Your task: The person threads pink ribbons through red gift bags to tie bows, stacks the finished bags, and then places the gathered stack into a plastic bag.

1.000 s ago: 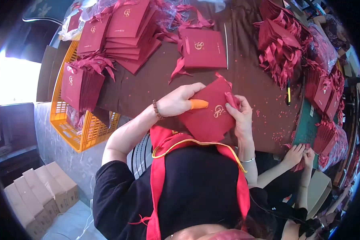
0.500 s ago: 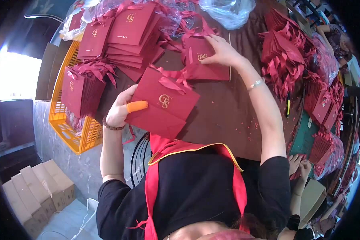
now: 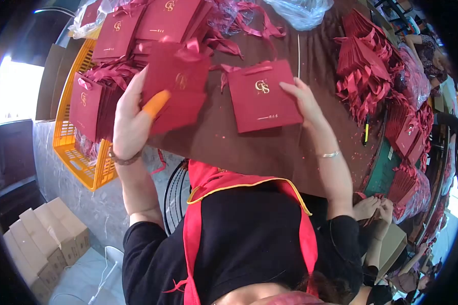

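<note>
A dark red paper gift bag (image 3: pixel 175 109), somewhat blurred, is gripped along its left edge by my left hand (image 3: pixel 130 119). An orange finger cover (image 3: pixel 156 103) sits on the thumb of that hand. My right hand (image 3: pixel 309 104) pinches the right edge of another red paper gift bag (image 3: pixel 264 109), which has a gold logo and a ribbon at its top. The thumb lies on the front of this bag; the other fingers are partly hidden behind it. The two bags are apart, over the brown tabletop (image 3: pixel 224 147).
Stacked red bags (image 3: pixel 170 20) lie at the upper left, and more bags fill a yellow crate (image 3: pixel 68 137). Bags with ribbons (image 3: pixel 364 66) are piled at the right, near a yellow cutter (image 3: pixel 366 133). Another person's hands (image 3: pixel 374 206) work at the lower right.
My left hand has moved left and up with its bag. My right hand has taken hold of the bag that lay farther back and drawn it nearer, its front now fully visible.
</note>
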The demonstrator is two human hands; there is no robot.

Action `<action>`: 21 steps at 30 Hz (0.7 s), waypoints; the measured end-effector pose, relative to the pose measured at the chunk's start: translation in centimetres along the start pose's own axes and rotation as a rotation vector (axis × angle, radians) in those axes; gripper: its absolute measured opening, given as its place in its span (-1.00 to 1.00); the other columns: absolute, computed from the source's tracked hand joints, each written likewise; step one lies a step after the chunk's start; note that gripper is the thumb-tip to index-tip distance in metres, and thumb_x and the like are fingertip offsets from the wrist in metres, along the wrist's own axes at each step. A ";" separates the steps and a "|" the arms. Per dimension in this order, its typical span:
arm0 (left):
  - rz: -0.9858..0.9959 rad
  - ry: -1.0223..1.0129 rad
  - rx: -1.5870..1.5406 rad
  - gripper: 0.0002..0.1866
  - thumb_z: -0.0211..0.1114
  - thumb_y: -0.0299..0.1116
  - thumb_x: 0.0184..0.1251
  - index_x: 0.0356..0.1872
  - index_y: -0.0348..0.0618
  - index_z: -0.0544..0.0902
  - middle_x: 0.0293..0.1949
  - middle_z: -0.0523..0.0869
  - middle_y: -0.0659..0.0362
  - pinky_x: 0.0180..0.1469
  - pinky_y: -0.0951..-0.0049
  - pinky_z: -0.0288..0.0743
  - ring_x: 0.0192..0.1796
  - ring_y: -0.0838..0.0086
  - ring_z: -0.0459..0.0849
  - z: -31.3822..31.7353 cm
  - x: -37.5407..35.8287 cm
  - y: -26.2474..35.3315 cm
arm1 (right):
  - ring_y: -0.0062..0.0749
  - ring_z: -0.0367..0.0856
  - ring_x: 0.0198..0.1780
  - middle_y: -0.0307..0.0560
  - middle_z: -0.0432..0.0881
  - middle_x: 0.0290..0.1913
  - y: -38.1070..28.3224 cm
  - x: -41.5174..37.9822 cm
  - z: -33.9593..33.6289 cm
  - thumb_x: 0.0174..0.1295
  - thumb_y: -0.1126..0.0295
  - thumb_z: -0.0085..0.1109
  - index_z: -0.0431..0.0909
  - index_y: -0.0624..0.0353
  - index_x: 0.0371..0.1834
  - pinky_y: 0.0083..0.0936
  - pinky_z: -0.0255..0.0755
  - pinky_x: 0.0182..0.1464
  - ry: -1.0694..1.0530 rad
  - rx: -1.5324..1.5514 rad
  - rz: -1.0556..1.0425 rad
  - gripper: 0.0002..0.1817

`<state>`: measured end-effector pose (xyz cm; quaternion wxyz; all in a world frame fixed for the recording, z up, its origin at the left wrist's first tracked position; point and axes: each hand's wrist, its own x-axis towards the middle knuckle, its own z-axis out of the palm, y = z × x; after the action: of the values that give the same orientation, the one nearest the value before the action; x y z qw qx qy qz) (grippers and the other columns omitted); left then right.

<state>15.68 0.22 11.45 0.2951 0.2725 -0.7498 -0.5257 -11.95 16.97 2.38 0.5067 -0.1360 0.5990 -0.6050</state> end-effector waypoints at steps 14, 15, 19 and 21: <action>0.265 -0.319 0.851 -0.43 0.24 -0.28 0.08 0.13 -0.34 0.38 0.06 0.45 -0.21 -0.20 0.27 0.58 -0.07 0.07 0.58 17.3 -2.3 -1.5 | -0.39 0.40 0.14 -0.07 0.42 0.11 6.3 -5.0 4.2 0.36 0.33 -0.05 0.17 0.20 0.23 -0.44 0.26 0.22 0.171 0.405 -0.293 -0.58; 0.248 -0.379 0.746 -0.44 0.25 -0.25 0.10 0.13 -0.30 0.40 0.09 0.44 -0.24 -0.13 0.23 0.57 -0.06 0.03 0.58 16.7 -2.3 -1.3 | -0.38 0.44 0.10 -0.04 0.43 0.11 5.9 -5.1 4.1 0.31 0.41 -0.01 0.17 0.22 0.22 -0.43 0.32 0.18 0.174 0.450 -0.261 -0.57; 0.310 -0.001 0.759 -0.50 0.34 -0.25 0.09 0.06 -0.23 0.50 0.05 0.56 -0.06 0.05 0.23 0.45 0.00 -0.01 0.56 13.3 -0.5 -1.8 | -0.38 0.46 0.09 -0.06 0.43 0.10 6.3 -5.5 2.9 0.30 0.43 -0.05 0.20 0.22 0.20 -0.42 0.35 0.16 0.159 0.477 -0.269 -0.60; 0.165 0.031 0.575 -0.49 0.27 -0.21 0.18 0.13 -0.22 0.46 0.04 0.57 -0.10 0.10 0.26 0.41 0.06 0.06 0.55 12.1 0.1 -5.4 | -0.39 0.45 0.10 -0.08 0.44 0.10 6.3 -6.2 2.4 0.29 0.44 -0.05 0.23 0.21 0.18 -0.42 0.34 0.16 0.155 0.495 -0.302 -0.60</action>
<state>7.28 6.11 3.09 0.2588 0.2912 -0.8830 -0.2618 -4.46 21.79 0.25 0.3816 -0.0490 0.4431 -0.8097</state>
